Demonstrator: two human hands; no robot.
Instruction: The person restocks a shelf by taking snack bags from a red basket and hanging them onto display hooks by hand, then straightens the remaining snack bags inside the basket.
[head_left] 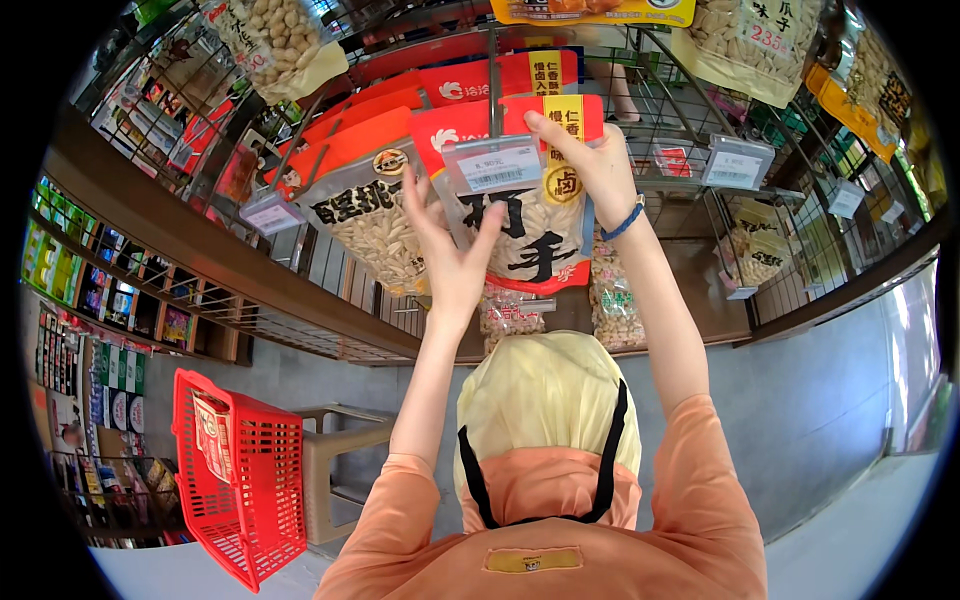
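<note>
A red-and-clear bag of seeds (545, 215) with a yellow strip hangs at the front of a rack hook, partly behind a price tag holder (490, 168). My right hand (592, 168) grips its upper right edge, thumb on the front and fingers hidden behind. On the other side, my left hand (455, 245) is open, with the thumb over the bag's lower left front. Its fingers stretch up beside a neighbouring bag of pale seeds (385, 235), and whether they press on it I cannot tell. Several more red bags (430, 85) hang in rows behind.
More snack bags hang higher up, including a bag of peanuts (285, 45) at the left. Smaller nut bags (615, 295) sit on the shelf below. Wire racks (680, 95) surround my hands. A red shopping basket (270, 480) rests beside a beige stool (335, 465) at the lower left.
</note>
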